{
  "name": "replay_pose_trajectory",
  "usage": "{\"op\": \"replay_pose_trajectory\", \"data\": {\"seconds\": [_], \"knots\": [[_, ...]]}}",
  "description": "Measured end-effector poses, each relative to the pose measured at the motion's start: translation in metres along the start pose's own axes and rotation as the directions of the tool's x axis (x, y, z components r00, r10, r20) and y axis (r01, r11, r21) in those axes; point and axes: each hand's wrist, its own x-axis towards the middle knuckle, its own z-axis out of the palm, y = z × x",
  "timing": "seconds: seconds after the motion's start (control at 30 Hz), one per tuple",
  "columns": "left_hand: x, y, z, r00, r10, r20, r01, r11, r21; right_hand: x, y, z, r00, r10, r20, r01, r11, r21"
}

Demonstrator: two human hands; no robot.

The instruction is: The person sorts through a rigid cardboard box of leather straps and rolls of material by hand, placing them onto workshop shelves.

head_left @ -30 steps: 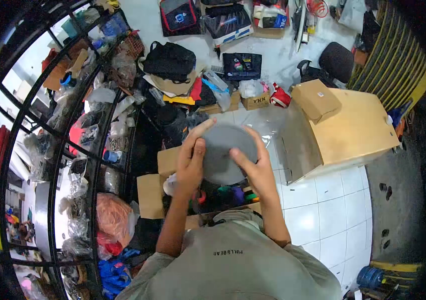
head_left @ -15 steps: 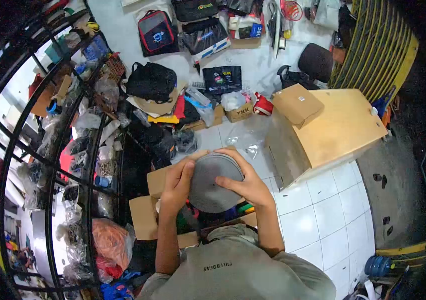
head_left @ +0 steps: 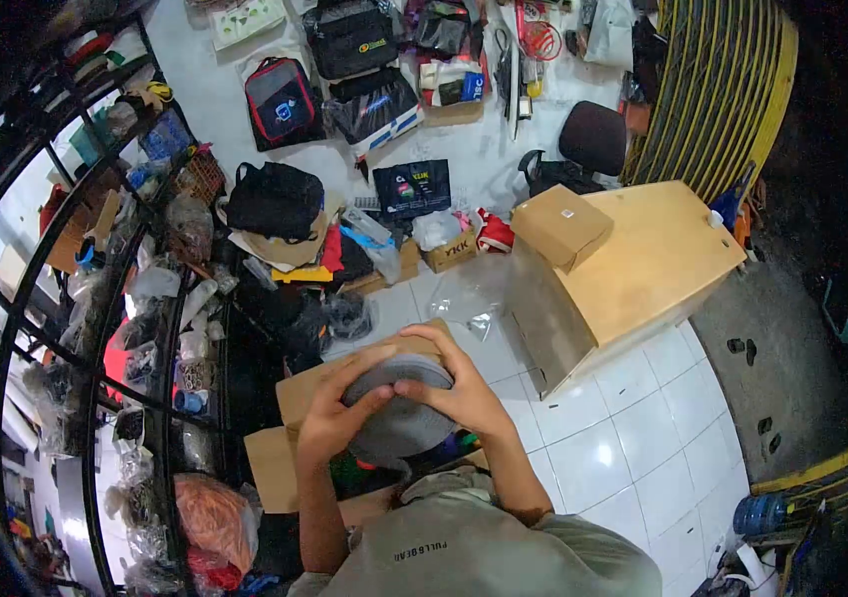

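A grey round roll, like coiled webbing [head_left: 399,426], is held close to my chest. My left hand [head_left: 339,400] wraps its left side, with the thumb over the face and fingers along the far rim. On the right side, my right hand [head_left: 459,386] grips the roll in the same way, its thumb near the other one. Beneath the roll stands an open cardboard box [head_left: 273,468] with dark and coloured items partly showing inside.
Black metal shelving [head_left: 96,398] full of plastic-wrapped goods runs along the left. A wooden cabinet [head_left: 643,269] with a small carton [head_left: 561,227] on top stands at right. Bags, including a black one [head_left: 275,202], lie ahead on the floor and against the wall.
The roll has come lower and nearer my body, tilting so its face looks narrower. My left thumb now lies over its face. The whole view has shifted.
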Motion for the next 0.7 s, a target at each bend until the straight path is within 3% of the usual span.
{"op": "replay_pose_trajectory", "data": {"seconds": [0.07, 0.13, 0.17, 0.2, 0.27, 0.3, 0.33, 0.4, 0.43, 0.47, 0.53, 0.57, 0.6, 0.67, 0.7], "knots": [[-0.002, 0.004, 0.009, 0.997, -0.071, -0.04, 0.069, 0.997, -0.042, -0.001, -0.002, 0.005, 1.0, -0.003, -0.006, 0.003, 1.0, -0.018], [-0.001, 0.0, 0.024, 0.907, -0.017, -0.421, -0.065, 0.982, -0.18, -0.005, 0.005, 0.021, 0.96, 0.082, -0.268, -0.005, 0.961, 0.276], [0.0, 0.005, 0.031, 0.886, -0.036, -0.462, -0.017, 0.994, -0.11, -0.003, 0.012, 0.032, 0.887, 0.039, -0.461, 0.109, 0.951, 0.291], [-0.001, 0.008, 0.036, 0.886, -0.038, -0.463, -0.015, 0.994, -0.111, -0.004, 0.011, 0.033, 0.887, 0.041, -0.46, 0.107, 0.951, 0.291], [-0.003, 0.012, 0.043, 0.798, -0.1, -0.594, 0.017, 0.99, -0.143, -0.004, 0.008, 0.031, 0.903, -0.037, -0.427, 0.111, 0.982, 0.15], [-0.005, 0.01, 0.032, 0.842, -0.054, -0.536, -0.025, 0.99, -0.139, -0.005, 0.011, 0.022, 0.949, 0.023, -0.313, 0.04, 0.981, 0.191], [-0.008, 0.004, 0.02, 0.843, -0.058, -0.535, -0.022, 0.99, -0.142, -0.005, 0.007, 0.015, 0.949, 0.027, -0.315, 0.036, 0.981, 0.191], [-0.011, -0.007, 0.003, 0.992, -0.013, -0.123, 0.0, 0.995, -0.103, -0.002, -0.003, 0.005, 0.998, -0.01, 0.054, 0.005, 0.995, 0.095], [-0.006, -0.004, 0.0, 0.99, 0.133, -0.051, -0.131, 0.991, 0.027, 0.001, -0.001, 0.012, 0.997, -0.074, 0.016, 0.073, 0.996, 0.049], [-0.007, -0.005, 0.006, 0.99, 0.13, -0.055, -0.129, 0.991, 0.028, 0.0, 0.0, 0.012, 0.997, -0.072, 0.02, 0.071, 0.996, 0.049], [-0.006, -0.006, 0.025, 0.89, -0.131, -0.436, 0.026, 0.971, -0.238, -0.001, 0.001, 0.014, 0.999, 0.023, -0.039, -0.023, 1.0, 0.011], [-0.008, 0.004, 0.029, 0.858, -0.176, -0.482, 0.033, 0.956, -0.291, -0.001, 0.002, 0.016, 0.996, -0.026, -0.081, 0.03, 0.998, 0.055], [-0.012, 0.0, 0.037, 0.858, -0.179, -0.482, 0.036, 0.956, -0.291, -0.002, 0.006, 0.02, 0.996, -0.023, -0.081, 0.027, 0.998, 0.056], [-0.024, -0.015, 0.056, 0.761, -0.115, -0.638, -0.054, 0.97, -0.238, -0.003, 0.016, 0.029, 0.917, -0.12, -0.379, 0.097, 0.992, -0.078], [-0.025, -0.014, 0.065, 0.713, -0.076, -0.697, -0.047, 0.987, -0.155, -0.004, 0.014, 0.032, 0.922, -0.09, -0.377, 0.075, 0.996, -0.056]]}}
